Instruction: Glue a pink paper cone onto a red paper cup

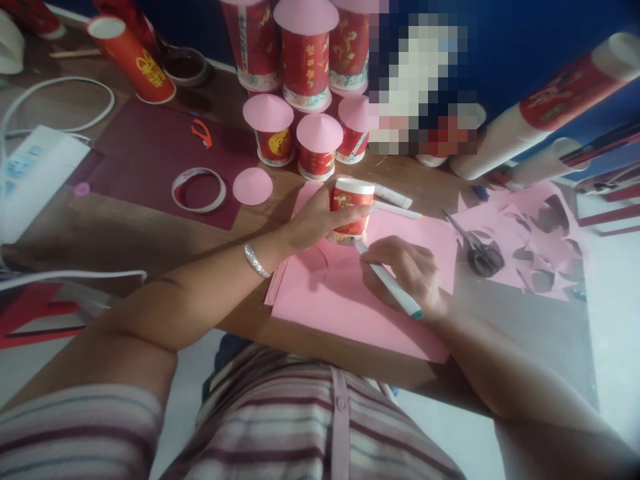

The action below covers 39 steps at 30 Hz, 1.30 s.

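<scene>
My left hand (pixel 317 217) is wrapped round a small red paper cup (pixel 353 203) with gold print and a pale band at its base. In my right hand (pixel 405 270) is a white marker (pixel 397 291) with a green end, its tip touching or very near the cup's lower band. Both hands are over a stack of pink paper sheets (pixel 365 320). Just behind the cup lie a white marker (pixel 399 210) and a rolled paper tube (pixel 393 195). Farther back stand several red cups with pink cone tops (pixel 320 133), some with teal drawing along their lower bands.
Black scissors (pixel 483 257) lie on cut pink paper scraps (pixel 540 247) at right. At left are a white paper ring (pixel 199 190), a pink disc (pixel 253 187), a maroon sheet (pixel 145 147) and a white power strip (pixel 43 173) with its cable. A tall red-and-white tube (pixel 555 100) leans at the back right.
</scene>
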Tool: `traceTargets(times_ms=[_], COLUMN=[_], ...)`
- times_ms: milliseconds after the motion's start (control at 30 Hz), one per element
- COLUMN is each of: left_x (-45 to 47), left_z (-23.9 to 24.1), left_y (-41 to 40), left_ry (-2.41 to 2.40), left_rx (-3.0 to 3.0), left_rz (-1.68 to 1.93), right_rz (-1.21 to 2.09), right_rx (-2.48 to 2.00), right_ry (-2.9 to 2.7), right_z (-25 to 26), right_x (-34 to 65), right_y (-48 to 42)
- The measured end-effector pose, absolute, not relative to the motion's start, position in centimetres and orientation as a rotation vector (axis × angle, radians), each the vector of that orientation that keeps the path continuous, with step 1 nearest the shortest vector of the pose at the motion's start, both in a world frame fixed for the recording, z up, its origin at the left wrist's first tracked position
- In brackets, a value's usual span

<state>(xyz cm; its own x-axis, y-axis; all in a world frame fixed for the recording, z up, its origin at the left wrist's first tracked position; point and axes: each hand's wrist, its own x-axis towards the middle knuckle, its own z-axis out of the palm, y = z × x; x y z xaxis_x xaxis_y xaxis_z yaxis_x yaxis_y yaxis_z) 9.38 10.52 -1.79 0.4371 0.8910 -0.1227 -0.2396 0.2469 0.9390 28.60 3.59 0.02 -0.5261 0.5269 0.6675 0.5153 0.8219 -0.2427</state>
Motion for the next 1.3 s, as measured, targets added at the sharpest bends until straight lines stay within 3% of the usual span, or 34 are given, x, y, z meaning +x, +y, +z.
traceTargets(times_ms=[1300], left_x=[9.43], left_z=[-2.67], left_y=[10.81], left_ry=[0.772], left_rx=[1.091], left_rz=[0.993], right_rz=[0.050], right_rx=[-0.800], right_ry=[-2.233], right_z=[0.41], right_x=[28.63], right_y=[3.31])
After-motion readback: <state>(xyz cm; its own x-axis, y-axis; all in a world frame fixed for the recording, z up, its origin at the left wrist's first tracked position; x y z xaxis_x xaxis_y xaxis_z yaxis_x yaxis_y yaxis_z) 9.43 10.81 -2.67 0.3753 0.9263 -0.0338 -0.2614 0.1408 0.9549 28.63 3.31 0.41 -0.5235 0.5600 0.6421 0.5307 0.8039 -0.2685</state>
